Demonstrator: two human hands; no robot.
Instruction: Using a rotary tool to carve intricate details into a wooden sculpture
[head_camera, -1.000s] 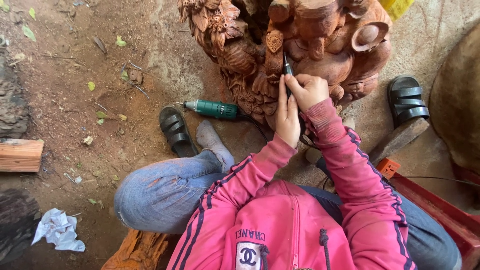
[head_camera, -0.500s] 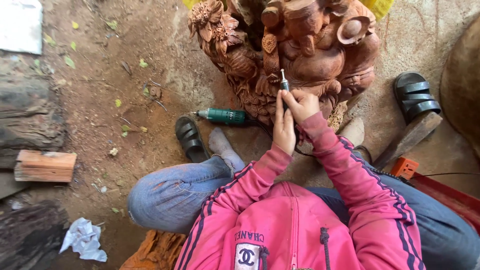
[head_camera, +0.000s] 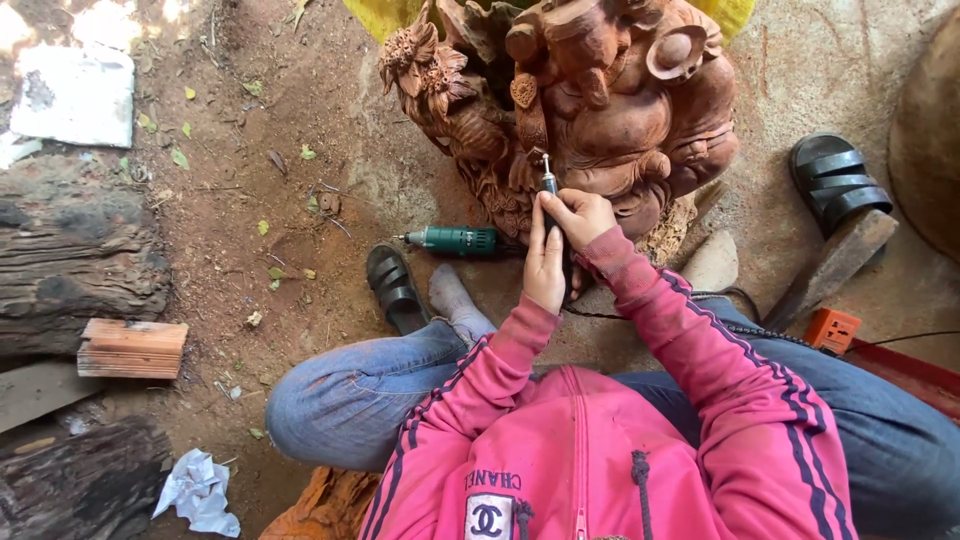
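A reddish-brown carved wooden statue (head_camera: 610, 110) stands on the dirt in front of me. Both hands are clasped around a slim rotary carving tool (head_camera: 549, 190) whose tip touches the statue's lower front. My right hand (head_camera: 585, 218) wraps the tool's upper shaft. My left hand (head_camera: 545, 265) lies flat against the shaft just below. Pink jacket sleeves cover both arms. A black cable (head_camera: 700, 320) runs off to the right from behind my hands.
A green power tool (head_camera: 455, 240) lies on the ground left of the statue, beside a black sandal (head_camera: 393, 285). Another sandal (head_camera: 835, 185) and a wooden wedge (head_camera: 830, 265) lie right. An orange socket box (head_camera: 832, 330), logs (head_camera: 75, 260), a brick (head_camera: 132, 348) and crumpled paper (head_camera: 198, 492) lie around.
The view has shifted, so the statue and hands sit lower and further left in the picture. Both hands keep the same grip on the carving tool at the statue.
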